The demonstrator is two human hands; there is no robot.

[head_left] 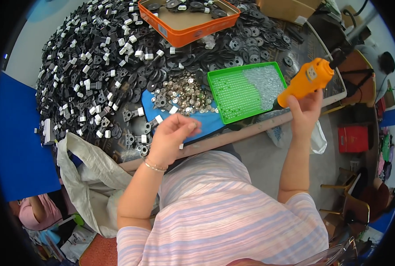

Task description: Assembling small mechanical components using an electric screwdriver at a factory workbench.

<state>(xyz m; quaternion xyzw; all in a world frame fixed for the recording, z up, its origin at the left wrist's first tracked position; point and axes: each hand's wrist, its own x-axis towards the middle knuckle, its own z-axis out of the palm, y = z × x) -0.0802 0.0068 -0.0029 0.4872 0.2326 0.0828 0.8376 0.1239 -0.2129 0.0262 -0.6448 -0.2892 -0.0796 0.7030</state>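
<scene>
My right hand (305,106) grips an orange electric screwdriver (307,79), its dark tip slanting down over the right end of a green tray (233,120). Clear or silvery small pieces, probably screws, are heaped in the tray's right part (266,84); dark specks dot its ribbed left part. My left hand (176,133) is closed in a pinch above the blue mat (206,124); whatever its fingers hold is too small to name. Small round metal parts (186,94) lie piled on the mat. Beside that hand sit black plastic pieces with white ends (135,113).
A large heap of black-and-white plastic parts (86,75) covers the table's left. Behind stands an orange tin (179,39) with black discs inside; more black discs (253,43) lie to its right. A white sack (80,177) hangs at the front left. Other people sit nearby.
</scene>
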